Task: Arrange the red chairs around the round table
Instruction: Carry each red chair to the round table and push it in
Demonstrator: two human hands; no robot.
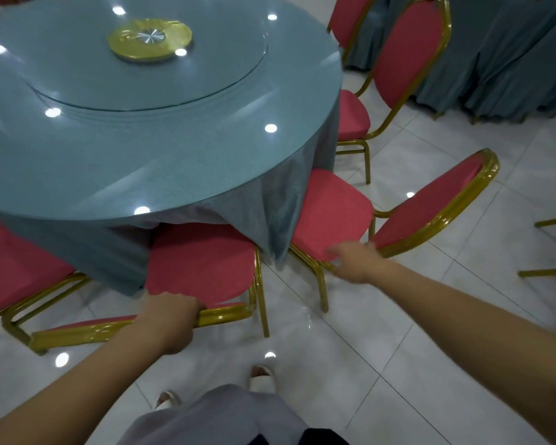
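Red chair (203,268) gripped by left hand (170,316); right hand (355,260) touches second chair (331,213).

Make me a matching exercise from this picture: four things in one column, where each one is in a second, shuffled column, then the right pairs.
1. left hand
2. right hand
3. gold disc
4. sandals

A. on the tiled floor
B. at the seat edge of the right chair
C. centre of the glass turntable
D. gripping the back rail of the nearest chair

Pairs: 1-D, 2-B, 3-C, 4-A.
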